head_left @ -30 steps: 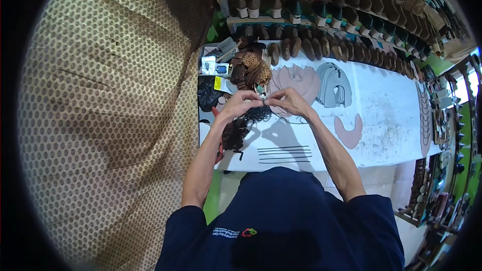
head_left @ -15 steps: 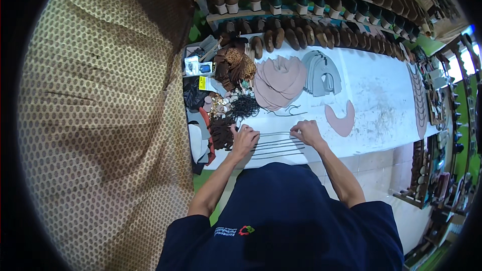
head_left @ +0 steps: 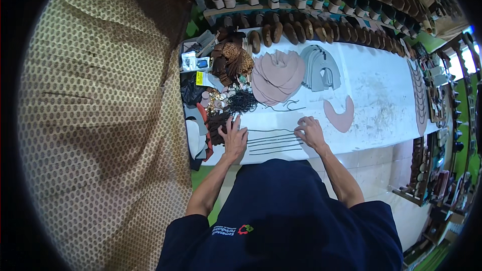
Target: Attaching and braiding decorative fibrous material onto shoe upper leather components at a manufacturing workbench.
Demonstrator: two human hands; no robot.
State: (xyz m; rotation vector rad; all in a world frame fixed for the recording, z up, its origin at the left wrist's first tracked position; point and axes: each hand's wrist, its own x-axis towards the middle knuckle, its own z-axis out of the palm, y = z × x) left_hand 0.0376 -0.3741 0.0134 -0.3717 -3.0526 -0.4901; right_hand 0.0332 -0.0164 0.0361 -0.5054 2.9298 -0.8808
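Several thin dark cords (head_left: 273, 142) lie side by side across the near part of the white-covered table. My left hand (head_left: 234, 139) rests at their left ends with its fingers spread, beside a heap of dark brown strips (head_left: 217, 123). At the right ends is my right hand (head_left: 311, 133), its fingers bent and apart, the tips by the end of the farthest cord. That cord bows slightly near this hand; whether a fingertip presses on it I cannot make out. A few loose curled cords (head_left: 288, 106) lie just beyond, near a tangle of black cords (head_left: 242, 102).
Fanned pink pieces (head_left: 277, 78), stacked grey pieces (head_left: 321, 73) and one pink U-shaped piece (head_left: 339, 116) lie on the table (head_left: 381, 100). Bagged bits and scraps crowd its left end. Rows of shoe lasts (head_left: 301, 32) line the back; a patterned curtain (head_left: 105, 120) hangs at left.
My left hand has moved left and its fingers have spread. The right hand has shifted slightly right and its fingers have loosened. The farthest cord now lies more bowed.
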